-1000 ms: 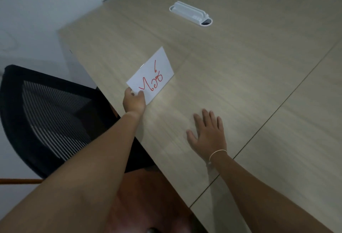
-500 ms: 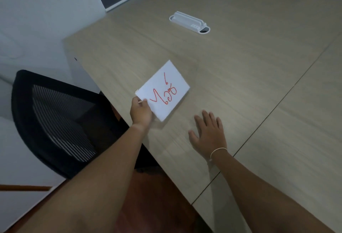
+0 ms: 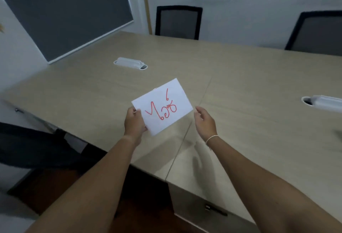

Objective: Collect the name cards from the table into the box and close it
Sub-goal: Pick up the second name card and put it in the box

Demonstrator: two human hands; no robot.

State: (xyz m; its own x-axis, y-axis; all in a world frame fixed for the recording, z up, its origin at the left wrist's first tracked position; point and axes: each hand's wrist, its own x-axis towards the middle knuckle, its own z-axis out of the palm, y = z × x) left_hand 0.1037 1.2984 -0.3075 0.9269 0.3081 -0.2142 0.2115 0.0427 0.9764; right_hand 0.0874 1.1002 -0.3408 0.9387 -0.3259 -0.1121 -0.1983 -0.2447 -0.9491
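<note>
A white name card (image 3: 162,106) with red handwriting is held up above the light wooden table (image 3: 240,84). My left hand (image 3: 134,120) pinches its lower left corner. My right hand (image 3: 205,121) hovers just right of the card, fingers apart and holding nothing, a thin white band on its wrist. No box is in view.
Two white cable ports are set into the tabletop, one at the far left (image 3: 130,63) and one at the right edge (image 3: 322,102). Two black mesh chairs (image 3: 177,22) (image 3: 314,33) stand at the far side. Another black chair (image 3: 33,145) sits at my left. A dark board (image 3: 64,10) hangs on the wall.
My left hand has lifted the card off the table and brought it to the centre. My right hand has risen from the tabletop to beside the card. My view has tilted up.
</note>
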